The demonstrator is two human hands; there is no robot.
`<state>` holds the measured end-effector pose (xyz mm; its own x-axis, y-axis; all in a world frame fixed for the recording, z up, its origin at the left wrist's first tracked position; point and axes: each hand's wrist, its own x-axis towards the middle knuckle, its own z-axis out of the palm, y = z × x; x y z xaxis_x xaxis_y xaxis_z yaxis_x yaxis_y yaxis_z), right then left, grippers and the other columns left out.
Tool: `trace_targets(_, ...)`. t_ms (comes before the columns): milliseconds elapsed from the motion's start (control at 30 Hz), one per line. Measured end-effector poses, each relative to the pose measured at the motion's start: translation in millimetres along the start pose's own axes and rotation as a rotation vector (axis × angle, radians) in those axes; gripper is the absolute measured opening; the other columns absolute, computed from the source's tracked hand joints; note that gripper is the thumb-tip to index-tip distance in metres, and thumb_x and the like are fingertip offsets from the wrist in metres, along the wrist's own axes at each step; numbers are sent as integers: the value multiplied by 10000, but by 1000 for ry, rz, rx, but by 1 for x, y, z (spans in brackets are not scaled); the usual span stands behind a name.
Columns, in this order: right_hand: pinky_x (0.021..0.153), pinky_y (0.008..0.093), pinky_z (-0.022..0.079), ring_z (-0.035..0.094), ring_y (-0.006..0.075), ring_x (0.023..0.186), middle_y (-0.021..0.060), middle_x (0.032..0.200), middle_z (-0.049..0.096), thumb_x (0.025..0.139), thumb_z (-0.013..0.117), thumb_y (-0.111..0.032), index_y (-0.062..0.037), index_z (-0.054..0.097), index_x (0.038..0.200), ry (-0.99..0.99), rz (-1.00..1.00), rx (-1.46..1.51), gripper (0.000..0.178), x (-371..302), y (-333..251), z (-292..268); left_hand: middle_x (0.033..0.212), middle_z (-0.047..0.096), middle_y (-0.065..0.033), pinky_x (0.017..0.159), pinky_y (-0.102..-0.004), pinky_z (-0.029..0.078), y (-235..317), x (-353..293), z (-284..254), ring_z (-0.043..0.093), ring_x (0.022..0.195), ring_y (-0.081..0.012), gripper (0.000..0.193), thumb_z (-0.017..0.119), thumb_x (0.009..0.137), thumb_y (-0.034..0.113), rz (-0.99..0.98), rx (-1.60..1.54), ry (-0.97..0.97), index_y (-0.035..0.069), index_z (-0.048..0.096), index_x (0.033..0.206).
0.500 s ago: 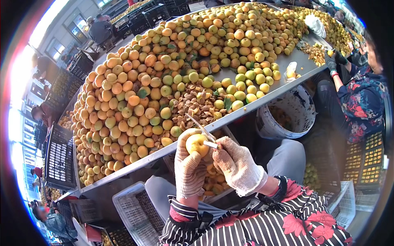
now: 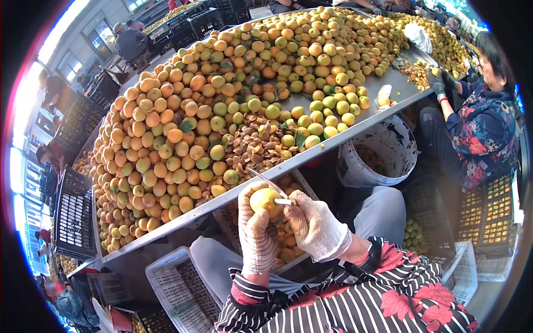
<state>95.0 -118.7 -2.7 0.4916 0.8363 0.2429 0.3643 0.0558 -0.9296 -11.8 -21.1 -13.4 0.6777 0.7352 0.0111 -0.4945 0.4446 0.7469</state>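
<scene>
Crates (image 2: pixel 75 213) stand around the room (image 2: pixel 78 41); the metal table (image 2: pixel 378 84) bears heaped fruit (image 2: pixel 158 161); my gloved left hand (image 2: pixel 258 233), upright, cups one yellow fruit (image 2: pixel 263 201) near the table's edge; my right hand (image 2: pixel 321 227), angled inward, grips a knife (image 2: pixel 277 190) beside it.

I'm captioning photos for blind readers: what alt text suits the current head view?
A gloved left hand holds a yellow fruit while the gloved right hand grips a thin-bladed tool beside it. Beyond, a metal table holds heaped fruit; a white bucket stands by its near edge.
</scene>
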Motion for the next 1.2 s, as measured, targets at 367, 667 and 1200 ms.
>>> trace_targets(367,721,378,529,686,348,845,197,899,688,1054,557,-150,11,608,1143,-61,221,403,191,-7,12,7,1154,609,-95,962,-339,564,-5,0,-8,648,1051,-207,643,781,836,321,-40,149,26,62,496,1351)
trace_targets(667,642,358,501,602,242,698,77,798,605,992,645,-127,-39,610,959,-465,527,873,101,-10,10,-14,1175,637,-172,946,-421,576,-3,9,-19,661,1071,-287,673,736,852,235,-115,-261,-139,-20,474,1416)
trace_targets(1200,577,469,472,663,474,747,252,754,640,1059,572,-194,-14,574,1057,-51,144,-1,179,-23,3,5,1190,666,-144,978,-432,532,-19,-1,-7,658,1076,-287,497,628,943,289,-74,-296,60,-53,567,1299)
